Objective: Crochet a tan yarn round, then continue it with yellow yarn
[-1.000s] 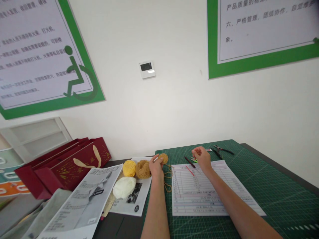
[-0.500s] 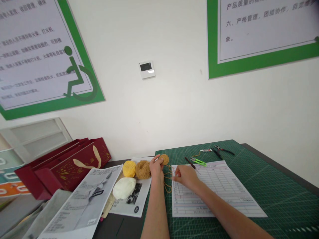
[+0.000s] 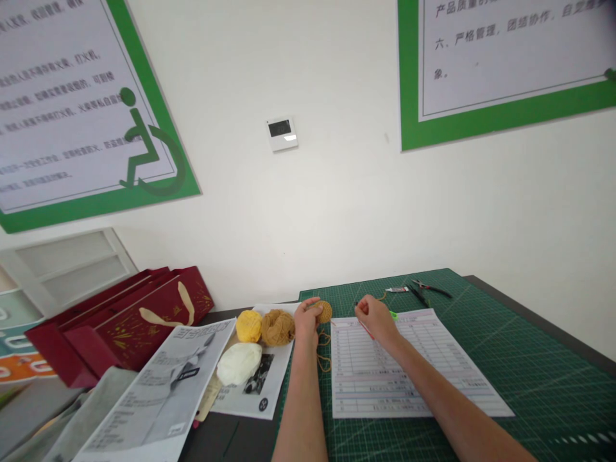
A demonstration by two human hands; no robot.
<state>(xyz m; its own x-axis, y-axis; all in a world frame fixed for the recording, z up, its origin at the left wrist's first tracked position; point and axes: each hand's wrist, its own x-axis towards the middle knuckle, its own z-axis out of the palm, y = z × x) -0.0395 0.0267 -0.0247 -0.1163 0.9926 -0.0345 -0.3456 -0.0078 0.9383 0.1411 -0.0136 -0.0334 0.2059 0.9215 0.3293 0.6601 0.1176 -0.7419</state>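
Note:
My left hand (image 3: 307,319) pinches a round golden-brown crocheted piece (image 3: 326,312), its fingers closed on the near side. Loose brown yarn (image 3: 324,359) trails from that piece onto the green cutting mat (image 3: 462,333). My right hand (image 3: 375,317) is closed, fingertips together, over the top edge of a printed form (image 3: 409,378). A slim red stick (image 3: 367,331) shows beneath its fingers, and a dark tip pokes out beside them; what exactly is gripped I cannot make out. Green-handled snips (image 3: 393,316) lie mostly hidden behind this hand.
Yellow (image 3: 249,326) and brown yarn balls (image 3: 278,328) and a white bundle (image 3: 239,364) sit on a printed sheet (image 3: 282,378) at left. Maroon gift bags (image 3: 158,314) stand farther left. Pliers (image 3: 433,289) and a small white tube (image 3: 397,289) lie behind the form.
My right hand has moved right and away from the yarn, over the spot where the dark slim tool and the snips lay in view. My left hand has shifted slightly right with the crocheted piece.

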